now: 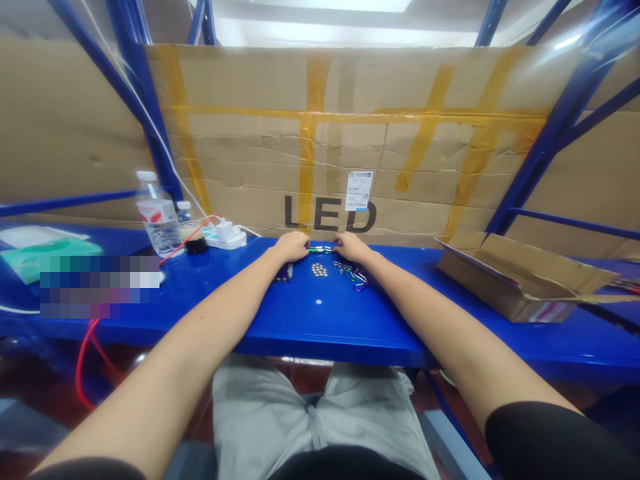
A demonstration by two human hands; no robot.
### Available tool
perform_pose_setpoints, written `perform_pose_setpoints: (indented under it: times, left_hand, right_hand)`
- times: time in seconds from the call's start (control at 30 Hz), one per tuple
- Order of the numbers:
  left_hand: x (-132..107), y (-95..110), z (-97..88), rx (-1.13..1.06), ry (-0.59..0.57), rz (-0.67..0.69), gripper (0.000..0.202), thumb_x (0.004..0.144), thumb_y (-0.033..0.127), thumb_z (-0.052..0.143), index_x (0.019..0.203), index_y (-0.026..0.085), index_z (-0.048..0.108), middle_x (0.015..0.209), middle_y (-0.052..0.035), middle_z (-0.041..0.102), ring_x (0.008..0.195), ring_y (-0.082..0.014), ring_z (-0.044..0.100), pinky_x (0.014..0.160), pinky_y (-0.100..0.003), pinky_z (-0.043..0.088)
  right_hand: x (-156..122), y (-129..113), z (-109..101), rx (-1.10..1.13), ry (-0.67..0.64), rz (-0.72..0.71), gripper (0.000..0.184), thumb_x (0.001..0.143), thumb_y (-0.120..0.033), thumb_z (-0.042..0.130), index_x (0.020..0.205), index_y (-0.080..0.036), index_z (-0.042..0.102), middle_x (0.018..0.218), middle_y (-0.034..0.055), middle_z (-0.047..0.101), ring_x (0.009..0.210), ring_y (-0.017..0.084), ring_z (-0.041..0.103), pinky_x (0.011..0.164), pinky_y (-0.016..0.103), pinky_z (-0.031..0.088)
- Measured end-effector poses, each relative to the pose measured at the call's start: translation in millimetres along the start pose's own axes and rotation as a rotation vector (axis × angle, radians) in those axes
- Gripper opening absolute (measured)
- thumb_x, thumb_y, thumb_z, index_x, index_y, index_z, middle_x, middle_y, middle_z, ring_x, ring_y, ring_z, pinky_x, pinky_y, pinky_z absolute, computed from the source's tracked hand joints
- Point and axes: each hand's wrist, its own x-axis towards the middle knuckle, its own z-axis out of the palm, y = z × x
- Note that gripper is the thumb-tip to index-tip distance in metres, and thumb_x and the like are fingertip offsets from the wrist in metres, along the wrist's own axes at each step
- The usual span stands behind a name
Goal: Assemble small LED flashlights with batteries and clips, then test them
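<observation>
A small slim green cylinder (320, 249) lies level and crosswise just above the blue counter (320, 320), at its far edge, one end in the left hand (291, 245) and the other in the right hand (351, 247). Its detail is too small to resolve. Both hands are closed around its ends.

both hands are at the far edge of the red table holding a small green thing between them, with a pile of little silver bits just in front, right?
Not quite: the head view shows a blue table, not red. The rest holds: the left hand and right hand hold a small green metallic piece between them, with the pile of small silver bits just in front.
</observation>
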Motion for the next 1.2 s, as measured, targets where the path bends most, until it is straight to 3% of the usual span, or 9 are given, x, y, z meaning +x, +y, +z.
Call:
perform_pose_setpoints:
  times: [0.17,0.33,0.4,0.6,0.7,0.8,1.0,1.07,1.2]
  left_hand:
    - [-1.4,4.5,-19.8,0.041,-0.037,-0.038,0.015,0.071,0.022,0.064,0.083,0.019,0.071,0.093,-0.0121,0.069,0.086,-0.0246,0.062,0.077,-0.033,0.045]
    - [-3.9,3.2,-61.8,-0.032,-0.477,-0.05,0.03,0.051,0.036,0.084,0.076,0.021,0.074,0.077,-0.006,0.07,0.071,-0.0214,0.06,0.066,-0.029,0.044]
    - [-5.5,4.7,-71.8,-0.038,-0.598,-0.021,0.038,0.041,0.035,0.089,0.074,0.023,0.074,0.07,-0.0029,0.069,0.068,-0.0195,0.059,0.063,-0.026,0.043]
    - [-9.4,18.6,-64.7,0.023,-0.702,-0.037,0.04,0.028,0.026,0.092,0.061,0.022,0.07,0.058,-0.0002,0.064,0.058,-0.0176,0.055,0.058,-0.026,0.042]
    - [-9.0,21.3,-57.5,0.008,-0.654,-0.09,0.042,0.028,0.019,0.09,0.065,0.021,0.07,0.06,-0.0007,0.064,0.058,-0.0188,0.055,0.059,-0.028,0.042]
    - [-6.7,19.3,-53.6,-0.071,-0.486,-0.031,0.048,0.033,0.016,0.087,0.077,0.022,0.07,0.063,0.0016,0.063,0.06,-0.0166,0.054,0.06,-0.027,0.041]
    - [-3.3,32.2,-45.4,-0.435,-0.158,0.162,0.054,0.059,0.017,0.076,0.109,0.02,0.054,0.084,-0.0012,0.066,0.073,-0.0155,0.059,0.062,-0.025,0.04]
    - [-3.8,41.2,-42.2,-0.55,-0.077,0.187,0.049,0.063,0.014,0.072,0.107,0.02,0.05,0.084,-0.0014,0.065,0.074,-0.0148,0.059,0.061,-0.024,0.041]
    - [-5.6,53.4,-38.0,-0.73,-0.001,0.168,0.048,0.064,0.013,0.076,0.101,0.019,0.045,0.075,0.0017,0.06,0.067,-0.0129,0.059,0.06,-0.025,0.042]
  right_hand:
    - [-11.0,21.7,-22.0,0.038,0.068,0.069,0.022,0.087,-0.01,0.06,0.105,-0.009,0.071,0.104,0.0149,0.073,0.093,0.021,0.066,0.082,0.027,0.048]
    - [-24.1,26.2,-48.4,0.163,0.07,0.106,0.018,0.087,-0.014,0.062,0.101,-0.01,0.071,0.098,0.013,0.074,0.082,0.019,0.067,0.074,0.028,0.05]
    - [-26.1,19.4,-54.9,0.204,0.088,0.11,0.017,0.087,-0.015,0.062,0.101,-0.01,0.071,0.095,0.0122,0.074,0.078,0.018,0.067,0.074,0.028,0.05]
    - [-29.3,-7.0,-57.3,0.164,0.079,0.016,0.015,0.085,-0.016,0.063,0.097,-0.013,0.072,0.099,0.0123,0.075,0.085,0.02,0.067,0.079,0.031,0.05]
    - [-32.9,-18.2,-53.9,0.142,0.04,-0.045,0.013,0.085,-0.017,0.063,0.093,-0.013,0.072,0.099,0.0121,0.075,0.089,0.022,0.067,0.076,0.031,0.05]
    - [-38.2,-32.9,-52.8,0.153,-0.031,-0.09,0.008,0.083,-0.018,0.066,0.085,-0.014,0.073,0.091,0.0099,0.075,0.083,0.021,0.066,0.073,0.03,0.048]
    - [-46.5,-59.9,-52.3,0.56,-0.163,0.031,0.017,0.084,-0.029,0.069,0.079,-0.013,0.072,0.076,0.0071,0.072,0.066,0.013,0.06,0.055,0.024,0.042]
    - [-46.7,-61.2,-49.8,0.704,-0.144,0.101,0.019,0.086,-0.029,0.069,0.077,-0.012,0.069,0.073,0.0081,0.071,0.063,0.012,0.059,0.05,0.023,0.039]
    - [-45.2,-56.4,-46.1,0.761,-0.038,0.219,0.022,0.084,-0.024,0.073,0.07,-0.014,0.06,0.067,0.0086,0.068,0.06,0.013,0.06,0.046,0.022,0.038]
